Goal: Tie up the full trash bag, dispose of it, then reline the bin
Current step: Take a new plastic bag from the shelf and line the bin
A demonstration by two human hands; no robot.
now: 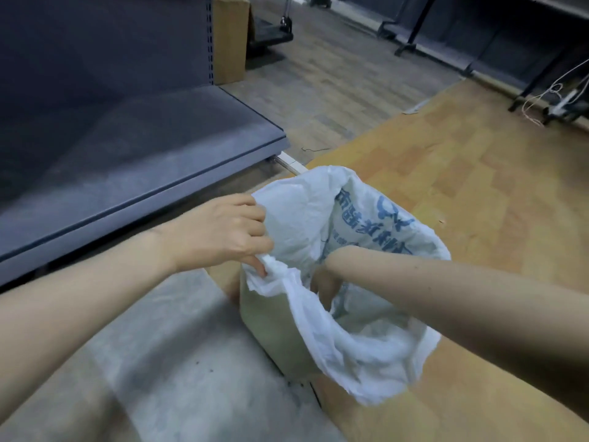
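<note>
Head view, looking down. Landmark: the bin [271,330], a pale green box standing on the floor [462,193], close in front of the person and a little right of centre. Left of the bin and behind it, a grey shelf [127,148] runs low along the floor; well beyond the bin, a cardboard box [229,39] stands upright at the shelf's far end.

White bag [366,346] with blue print sits inside the bin, its mouth open upward and its loose edge draped over the bin's near-right corner and far side. No rubbish visible in it; this reads as the relining step, late in the task.

Left hand [223,234] is at the bin's left rim, fingers closed around a bunched fold of the bag's edge, just above the rim. Right hand [325,282] is down inside the bag's mouth, mostly hidden by the forearm and plastic; cannot tell whether it is spread or gripping.

Key relation: the bag's mouth lies between the two hands, and the slack hangs off the bin's near-right side. Left hand is nearer the rim's left edge; the right arm crosses over the slack. Seating the liner probably means pulling that slack down over the near-right rim.
</note>
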